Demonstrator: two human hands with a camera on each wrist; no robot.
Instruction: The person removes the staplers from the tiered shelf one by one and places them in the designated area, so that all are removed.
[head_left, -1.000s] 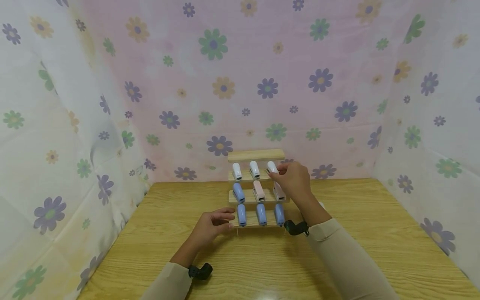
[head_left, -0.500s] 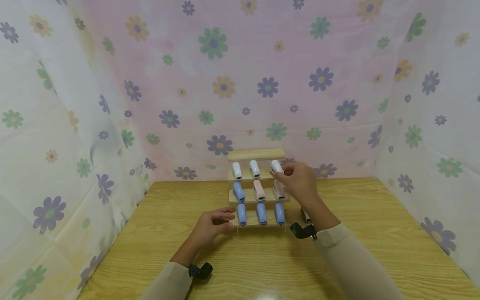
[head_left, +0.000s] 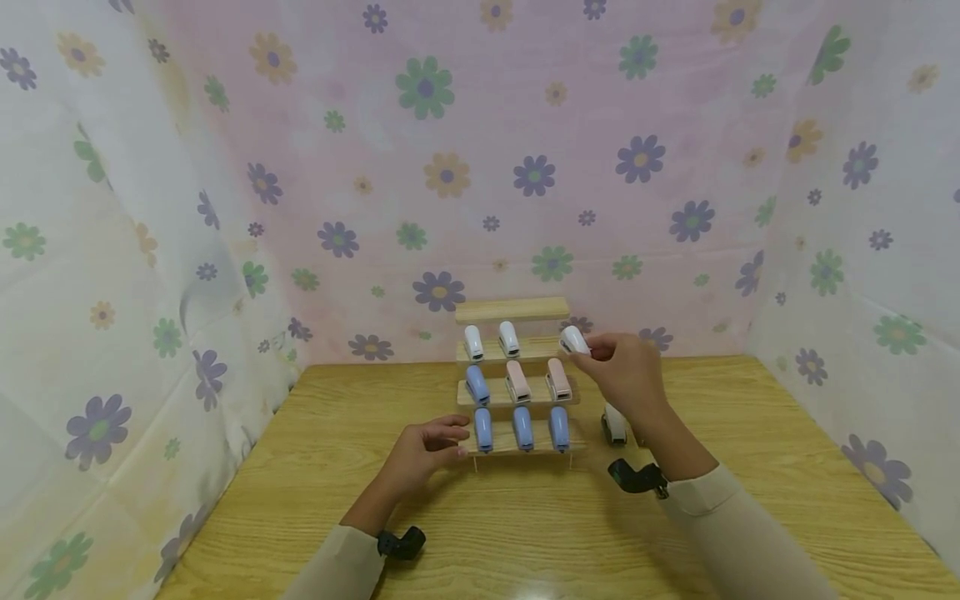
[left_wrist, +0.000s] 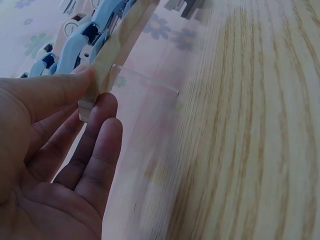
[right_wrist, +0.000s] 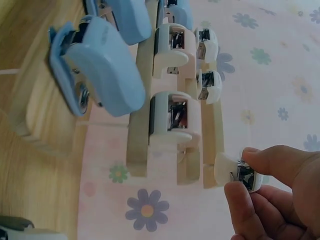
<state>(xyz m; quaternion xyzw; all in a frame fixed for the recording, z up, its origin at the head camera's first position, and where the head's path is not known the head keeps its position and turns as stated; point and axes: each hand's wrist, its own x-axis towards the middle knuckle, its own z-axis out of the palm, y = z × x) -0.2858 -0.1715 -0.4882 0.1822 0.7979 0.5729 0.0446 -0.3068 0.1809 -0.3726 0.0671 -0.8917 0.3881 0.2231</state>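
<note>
The right hand (head_left: 633, 375) pinches 1 white, round-topped plastic stapler (head_left: 574, 340) between thumb and index finger, leaving only the stapler's width between the tips. That stapler is tilted, at the right end of the 2nd-farthest pale wooden shelf (head_left: 491, 350); whether it touches the wood I cannot tell.

The left hand (head_left: 420, 454) grips the left end of the nearest pale wooden shelf (head_left: 502, 437), thumb on one side and fingertips on the other, parted by about the board's thickness.

These boards belong to a stepped rack of 4 shelves, rising from near to far on thin clear supports (left_wrist: 145, 79). The nearest shelf bears 3 light-blue staplers, at left (head_left: 483, 429), middle (head_left: 522, 428) and right (head_left: 559, 429). The next shelf (head_left: 497, 392) has 1 light-blue stapler (head_left: 477, 384) at left, turned slightly, and 2 pale-pink staplers in the middle (head_left: 517, 381) and at right (head_left: 558, 379). On the 2nd-farthest shelf stand 2 white staplers, left (head_left: 473, 342) and middle (head_left: 509, 339). The farthest board (head_left: 512, 310) is the highest.

Right of the rack, near the right wrist, 1 more white stapler (head_left: 614, 423) rests on the yellowish wood-grain table (head_left: 495, 533). Pale cloth printed with flowers (head_left: 480, 108) hangs at left, right and far side. Beige sleeves (head_left: 333, 567) cover the forearms, and each wrist carries a black device (head_left: 401, 543).
</note>
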